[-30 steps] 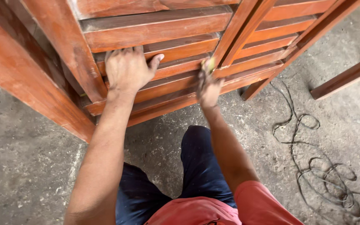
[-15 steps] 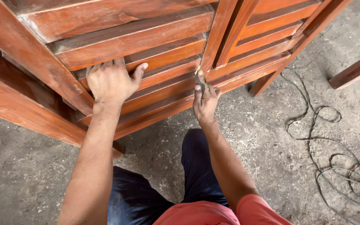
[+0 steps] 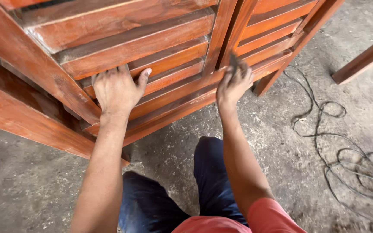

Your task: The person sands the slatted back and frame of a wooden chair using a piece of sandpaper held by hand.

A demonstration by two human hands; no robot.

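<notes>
Change: since the earlier frames my right hand [image 3: 234, 82] has slid from the slats up along the middle upright, and my left hand [image 3: 117, 88] has stayed planted on the slats while the view shifted a little.
Step in hand: I judge this to be rubbing down the louvred wooden panel [image 3: 152, 56], working at the joint where the slats meet the middle post [image 3: 221, 30].
Right hand: fingers pinched narrowly on a small dark scrap [image 3: 233, 64], likely a piece of sandpaper, pressed against the foot of the post; it is blurred, so I cannot tell its exact make.
Left hand: spread wide and flat, palm down on a slat, thumb out to the right; it holds nothing and only braces the panel.
Panel: reddish-brown, leaning over the concrete floor [image 3: 324, 164], its lower rail near the floor just ahead of my knees [image 3: 212, 172].
Next move, as I judge it: a firm short stroke along the post calls for steady pressure from the left hand so the panel does not rock.
Nearby: a thin cable [image 3: 324, 142] lies looped on the floor toward the right edge, well apart from both hands; another wooden rail [image 3: 363, 58] shows at the upper right.
</notes>
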